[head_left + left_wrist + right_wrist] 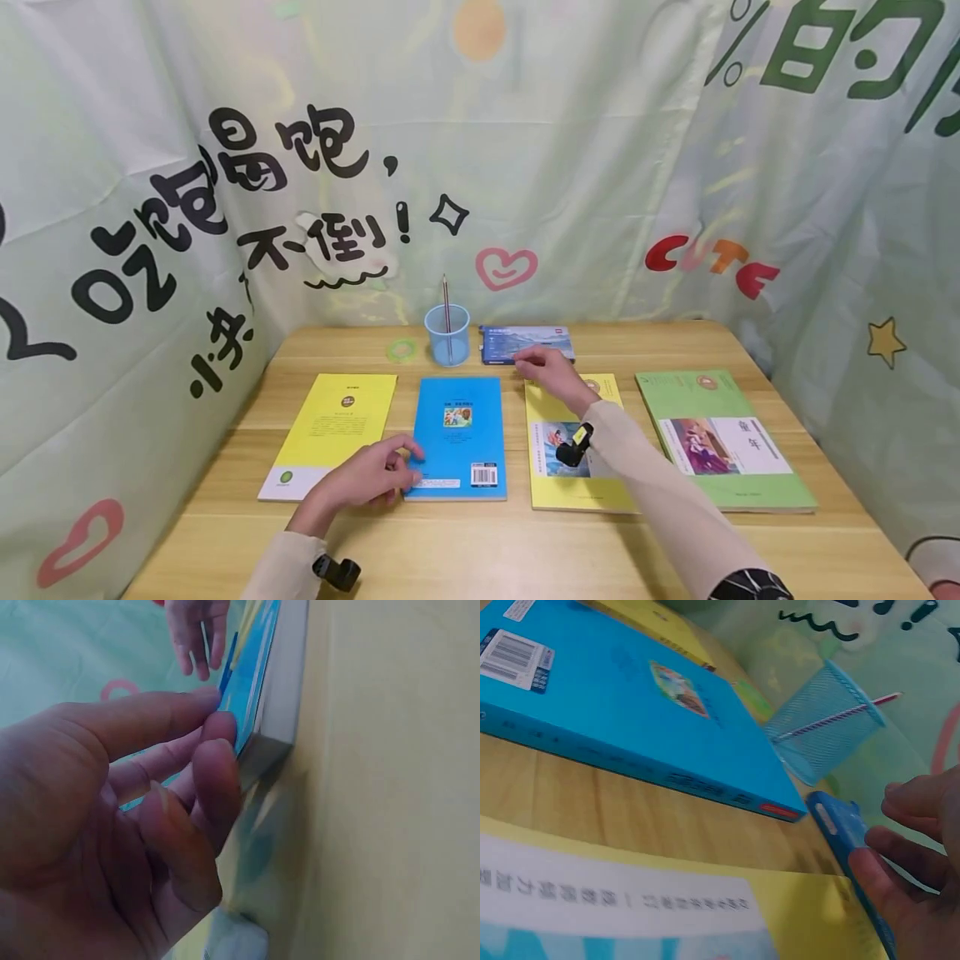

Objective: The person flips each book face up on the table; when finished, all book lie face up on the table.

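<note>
My left hand point(371, 475) is at the near left corner of a blue book point(457, 446), its fingers loosely bent. In the left wrist view its fingertips overlap the book's edge without wrapping round it. My right hand point(553, 375) reaches over the far end of a yellow book with a picture point(543, 404), fingertips close to a flat blue box point(498, 337). Nothing shows between its loosely bent fingers. The sleeve hides part of that yellow book. The blue book lies back cover up, its barcode at the near right.
Another yellow book point(348, 412) lies at the left and a green book point(686, 400) at the right. A light blue mesh cup point(437, 337) with a pencil point(446, 296) stands at the back beside a green ring point(401, 341). Printed cloth point(585, 192) hangs behind the table.
</note>
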Tool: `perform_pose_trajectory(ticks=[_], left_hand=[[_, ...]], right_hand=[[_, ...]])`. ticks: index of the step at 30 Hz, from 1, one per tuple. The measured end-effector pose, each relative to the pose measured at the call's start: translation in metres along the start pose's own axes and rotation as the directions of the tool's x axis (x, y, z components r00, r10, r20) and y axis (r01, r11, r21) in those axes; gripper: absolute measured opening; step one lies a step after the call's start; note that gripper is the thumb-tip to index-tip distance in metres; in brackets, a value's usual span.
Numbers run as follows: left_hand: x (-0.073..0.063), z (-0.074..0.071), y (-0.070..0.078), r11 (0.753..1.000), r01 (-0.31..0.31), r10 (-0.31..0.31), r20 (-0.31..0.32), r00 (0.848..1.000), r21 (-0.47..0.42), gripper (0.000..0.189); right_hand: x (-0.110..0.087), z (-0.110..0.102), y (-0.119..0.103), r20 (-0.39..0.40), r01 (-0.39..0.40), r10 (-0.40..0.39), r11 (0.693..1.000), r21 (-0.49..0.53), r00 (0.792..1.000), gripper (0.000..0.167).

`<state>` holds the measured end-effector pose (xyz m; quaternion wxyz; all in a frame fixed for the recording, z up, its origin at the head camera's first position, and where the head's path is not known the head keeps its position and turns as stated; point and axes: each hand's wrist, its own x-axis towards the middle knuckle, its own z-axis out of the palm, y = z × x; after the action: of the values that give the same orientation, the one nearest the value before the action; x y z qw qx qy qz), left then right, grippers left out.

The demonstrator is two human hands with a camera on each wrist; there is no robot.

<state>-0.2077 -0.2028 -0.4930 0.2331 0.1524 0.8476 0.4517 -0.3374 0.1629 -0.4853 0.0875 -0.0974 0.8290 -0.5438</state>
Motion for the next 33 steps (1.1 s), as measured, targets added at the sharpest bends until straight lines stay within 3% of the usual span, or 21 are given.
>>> perform_pose_trajectory(ticks=[15,26,29,33], left_hand=[[-0.016,0.006,-0.007,0.999,0.029,-0.027,-0.043,0.999,0.031,0.036],[-0.017,0.007,-0.002,0.999,0.032,-0.032,-0.034,0.999,0.015,0.043],[-0.017,0.008,-0.001,0.999,0.042,-0.041,-0.037,0.998,0.024,0.043],[-0.017,0.009,0.0,0.998,0.051,-0.049,-0.049,0.998,0.037,0.042]], right_hand=[[0.007,0.028,-0.006,0.107,-0.029,0.036,0.997,-0.074,0.994,0.04],[0.01,0.042,-0.008,0.07,-0.011,0.02,0.992,-0.127,0.997,0.035],[0.008,0.044,-0.009,0.076,-0.008,0.015,0.995,-0.097,0.997,0.038],[0.005,0.043,-0.013,0.085,-0.047,0.044,0.998,0.037,0.995,0.04]])
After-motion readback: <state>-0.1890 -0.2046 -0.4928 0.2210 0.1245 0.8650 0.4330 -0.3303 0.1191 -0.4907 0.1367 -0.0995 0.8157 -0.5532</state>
